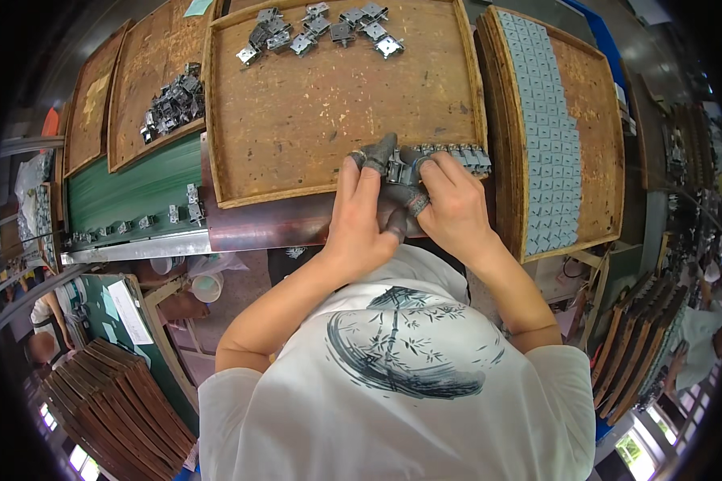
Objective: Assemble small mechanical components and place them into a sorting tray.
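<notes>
Above the front edge of a wooden tray (337, 104), my left hand (359, 207) and my right hand (459, 202) come together around a small silver metal bracket (396, 169). Dark finger covers sit on several fingertips of both hands. Both hands are closed, gripping the bracket from either side, and the fingers partly hide it. Beside my right hand, a row of similar metal brackets (473, 157) runs along the tray's front right corner. More loose brackets (341, 32) lie scattered at the tray's far end.
Left of the tray, a green conveyor belt (128, 192) carries several brackets. A heap of brackets (175, 103) sits on another wooden tray. On the right, a stacked tray (602, 152) holds neat rows of grey parts (547, 136). More trays (116, 409) are stacked at lower left.
</notes>
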### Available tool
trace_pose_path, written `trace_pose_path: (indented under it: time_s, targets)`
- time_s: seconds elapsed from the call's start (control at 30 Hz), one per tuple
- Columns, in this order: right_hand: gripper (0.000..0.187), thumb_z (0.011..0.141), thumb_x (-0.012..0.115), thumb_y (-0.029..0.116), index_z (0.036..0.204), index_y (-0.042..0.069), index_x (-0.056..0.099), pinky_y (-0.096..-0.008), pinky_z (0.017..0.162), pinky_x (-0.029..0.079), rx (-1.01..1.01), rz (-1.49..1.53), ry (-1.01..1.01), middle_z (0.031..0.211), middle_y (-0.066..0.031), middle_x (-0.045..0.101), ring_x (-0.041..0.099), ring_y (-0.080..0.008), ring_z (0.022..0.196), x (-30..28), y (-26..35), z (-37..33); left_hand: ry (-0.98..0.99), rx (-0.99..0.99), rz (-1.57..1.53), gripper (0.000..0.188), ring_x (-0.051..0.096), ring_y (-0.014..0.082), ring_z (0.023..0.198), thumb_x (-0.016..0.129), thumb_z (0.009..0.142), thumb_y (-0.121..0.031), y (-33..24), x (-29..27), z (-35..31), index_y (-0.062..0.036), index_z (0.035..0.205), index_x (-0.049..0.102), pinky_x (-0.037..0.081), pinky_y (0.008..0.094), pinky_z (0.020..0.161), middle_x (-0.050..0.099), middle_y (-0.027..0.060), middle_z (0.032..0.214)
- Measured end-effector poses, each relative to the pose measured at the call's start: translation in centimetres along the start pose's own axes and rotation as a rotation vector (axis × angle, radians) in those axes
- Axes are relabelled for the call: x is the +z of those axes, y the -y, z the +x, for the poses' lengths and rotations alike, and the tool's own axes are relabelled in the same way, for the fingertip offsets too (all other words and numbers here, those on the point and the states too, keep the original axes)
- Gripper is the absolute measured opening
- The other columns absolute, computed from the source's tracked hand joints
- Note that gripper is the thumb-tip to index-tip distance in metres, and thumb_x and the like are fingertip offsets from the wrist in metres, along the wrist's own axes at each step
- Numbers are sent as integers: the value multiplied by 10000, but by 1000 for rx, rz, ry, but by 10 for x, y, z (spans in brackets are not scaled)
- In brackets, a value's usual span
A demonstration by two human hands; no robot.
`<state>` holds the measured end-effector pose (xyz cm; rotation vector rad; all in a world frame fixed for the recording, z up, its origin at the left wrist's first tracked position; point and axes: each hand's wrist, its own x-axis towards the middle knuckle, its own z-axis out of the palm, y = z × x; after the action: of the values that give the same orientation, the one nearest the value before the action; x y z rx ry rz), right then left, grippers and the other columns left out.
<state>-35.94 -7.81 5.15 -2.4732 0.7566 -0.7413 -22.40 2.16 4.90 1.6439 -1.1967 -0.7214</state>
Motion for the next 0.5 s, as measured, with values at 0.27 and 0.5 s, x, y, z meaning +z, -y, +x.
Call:
trace_pose_path:
  time_s: [0.27,0.5]
  targets:
    - [459,777,813,302,1044,-20,623,-308,738,510,436,651,391,997,-87,683,608,-101,875,-7,-19,6,-7,427,-3,703,581,399,998,772,602,-59,33,2,17,3,1270,562,498,425,845,579,192,1098]
    - [391,719,790,341,788,-3,620,-361,610,480,302,508,368,699,-164,619,626,-295,638,-17,-10,1,104,379,-7,696,617,281,990,820,695,-147,24,3,11,3,1323,561,509,348,849,615,149,1142]
